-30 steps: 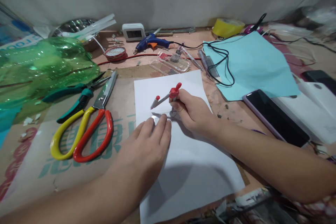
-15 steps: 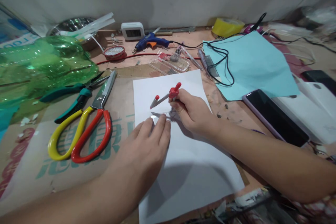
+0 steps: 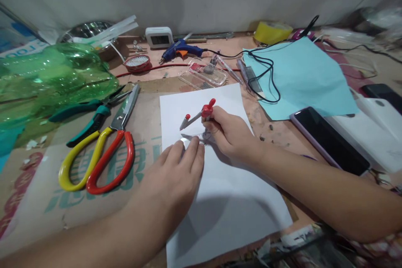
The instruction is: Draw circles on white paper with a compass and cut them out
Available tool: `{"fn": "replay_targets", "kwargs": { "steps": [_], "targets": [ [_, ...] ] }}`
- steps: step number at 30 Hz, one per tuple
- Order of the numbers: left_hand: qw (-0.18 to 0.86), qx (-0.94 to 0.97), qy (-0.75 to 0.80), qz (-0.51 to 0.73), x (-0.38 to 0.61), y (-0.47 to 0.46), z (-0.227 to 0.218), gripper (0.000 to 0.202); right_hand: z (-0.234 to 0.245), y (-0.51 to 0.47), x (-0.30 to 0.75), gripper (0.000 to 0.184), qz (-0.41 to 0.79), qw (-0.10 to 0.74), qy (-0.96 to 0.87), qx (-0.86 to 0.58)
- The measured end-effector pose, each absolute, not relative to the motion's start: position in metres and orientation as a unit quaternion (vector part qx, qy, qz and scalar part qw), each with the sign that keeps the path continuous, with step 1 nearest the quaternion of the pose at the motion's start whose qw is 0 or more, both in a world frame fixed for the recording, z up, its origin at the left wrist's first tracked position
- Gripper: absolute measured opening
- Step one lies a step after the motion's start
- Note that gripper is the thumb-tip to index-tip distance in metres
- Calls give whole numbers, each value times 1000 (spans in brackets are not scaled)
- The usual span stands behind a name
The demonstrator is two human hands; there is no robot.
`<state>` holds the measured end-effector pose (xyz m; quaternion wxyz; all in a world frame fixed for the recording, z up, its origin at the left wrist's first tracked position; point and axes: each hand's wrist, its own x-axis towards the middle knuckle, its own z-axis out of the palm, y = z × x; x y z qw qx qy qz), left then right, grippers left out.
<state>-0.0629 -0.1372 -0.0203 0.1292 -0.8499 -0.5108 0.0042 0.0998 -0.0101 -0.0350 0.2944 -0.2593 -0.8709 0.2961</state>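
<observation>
My right hand (image 3: 230,134) pinches the red head of a drawing compass (image 3: 192,120). Its grey legs are spread, and one of them reaches left to the white paper (image 3: 232,226). The other leg is mostly hidden by my fingers. Just left of it, my left hand (image 3: 176,178) lies flat on the sheet with its fingers stretched out. Something clear and shiny shows by those fingertips, too little of it visible to name. Faint marks are on the paper between the two hands.
Large scissors (image 3: 117,123) and teal-handled pliers (image 3: 102,114) lie on the left, by a crumpled green plastic bottle (image 3: 53,71). Behind the paper are a blue glue gun (image 3: 180,50) and clear plastic cases (image 3: 209,73). Blue paper (image 3: 301,79) and a phone (image 3: 329,140) lie right.
Almost nothing differs. The compass head has shifted very slightly to the left, while both hands keep their places on the paper.
</observation>
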Motion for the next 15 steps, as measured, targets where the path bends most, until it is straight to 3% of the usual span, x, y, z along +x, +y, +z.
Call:
{"fn": "replay_targets", "kwargs": {
  "steps": [9, 15],
  "targets": [
    [100, -852, -514, 17, -64, -134, -18, 58, -35, -10, 98, 9, 293, 290, -877, -248],
    [99, -846, -525, -1, -62, -134, -14, 48, -34, -10, 98, 10, 282, 284, -877, -264]
  ]
}}
